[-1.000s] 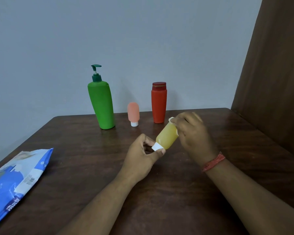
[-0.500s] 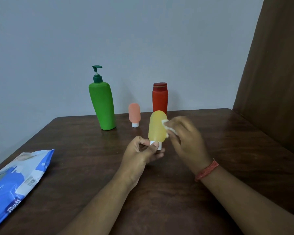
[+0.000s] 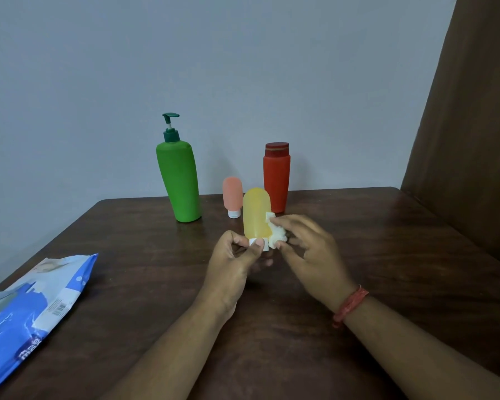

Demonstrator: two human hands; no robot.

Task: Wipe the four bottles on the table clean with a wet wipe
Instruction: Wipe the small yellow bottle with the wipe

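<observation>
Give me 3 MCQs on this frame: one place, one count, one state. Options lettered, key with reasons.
1. Where does the blue wet-wipe pack lie on the dark wooden table?
A. near left edge
B. far right corner
C. behind the bottles

2. How many bottles stand on the table untouched?
A. one
B. three
C. four

3. How is the small translucent yellow bottle held?
A. lying flat
B. upright, cap down
C. upright, cap up

Key:
1 A, the pack sits at the lower left.
2 B, the green pump bottle, small pink bottle and red bottle stand at the back.
3 B, the left hand pinches its white cap at the bottom while the right hand presses a crumpled white wipe to its side.
</observation>
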